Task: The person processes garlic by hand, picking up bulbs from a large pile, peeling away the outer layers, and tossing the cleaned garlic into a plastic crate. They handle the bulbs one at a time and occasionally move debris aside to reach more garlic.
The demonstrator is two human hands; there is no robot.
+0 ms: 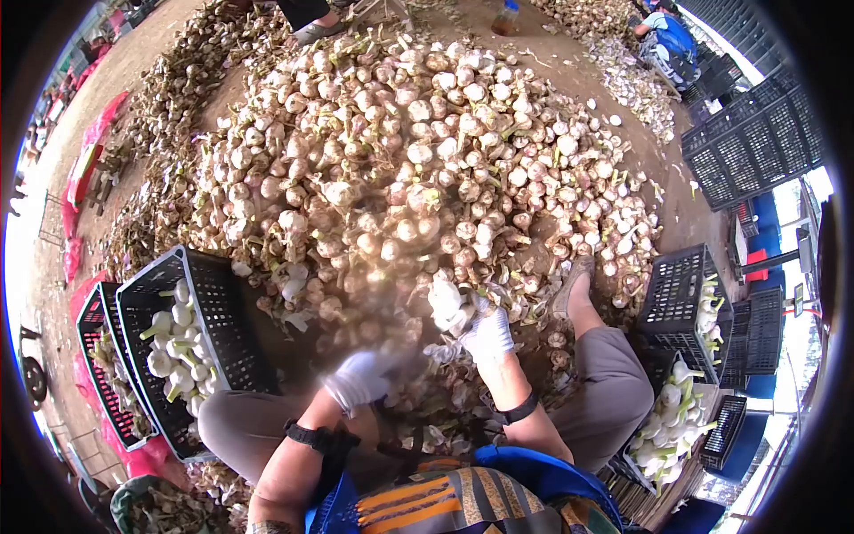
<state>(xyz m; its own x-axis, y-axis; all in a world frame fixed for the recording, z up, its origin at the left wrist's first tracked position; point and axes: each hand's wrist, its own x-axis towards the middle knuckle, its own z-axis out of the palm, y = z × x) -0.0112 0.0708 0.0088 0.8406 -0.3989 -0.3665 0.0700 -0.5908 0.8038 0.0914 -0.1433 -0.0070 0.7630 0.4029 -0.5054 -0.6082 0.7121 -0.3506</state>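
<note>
My right hand, in a white glove, is closed around a pale garlic bulb in front of my knees. Green and dry bits stick out by its fingers. To the left is my left hand, also gloved in white. Motion smears its fingers, so whether it holds anything does not show. Just beyond both hands lies a big heap of garlic bulbs, many with dirty skins and stalks. Loose peelings are scattered on the ground below my hands.
A black crate of cleaned garlic stands by my left knee, with another crate beside it. More crates with garlic are at my right. Stacked crates and a person in blue are farther right. A bottle stands behind the heap.
</note>
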